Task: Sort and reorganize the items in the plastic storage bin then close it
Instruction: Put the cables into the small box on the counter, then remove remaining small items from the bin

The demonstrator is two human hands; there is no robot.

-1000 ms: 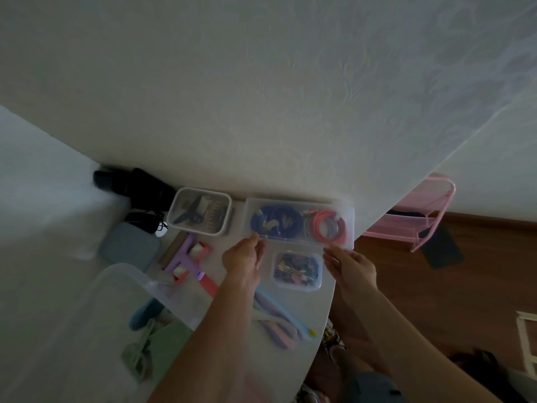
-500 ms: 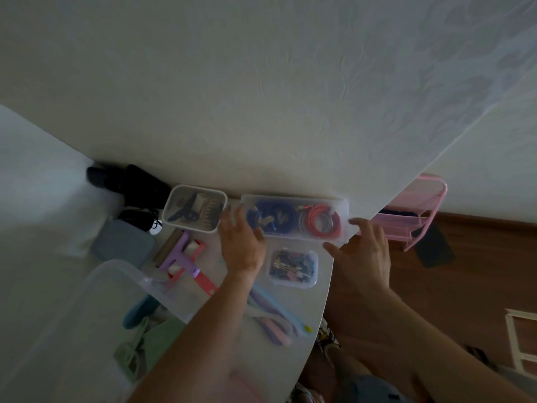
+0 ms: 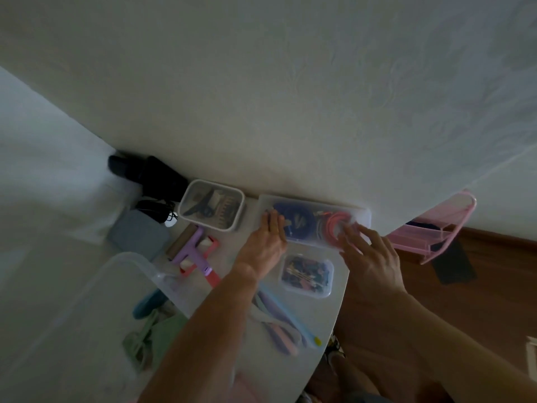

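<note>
Both hands point(image 3: 263, 247) on long clear case point(image 3: 360, 216)

This looks like a room in a home: a pale, faintly patterned wallpapered wall point(image 3: 290, 97) fills the upper frame, and brown wooden flooring point(image 3: 465, 286) shows at lower right. A pink plastic rack point(image 3: 430, 237) stands against the wall at right, and the white tabletop point(image 3: 238, 292) at centre carries small clear plastic boxes of hair ties and clips point(image 3: 312, 221), typical household personal items.
</note>
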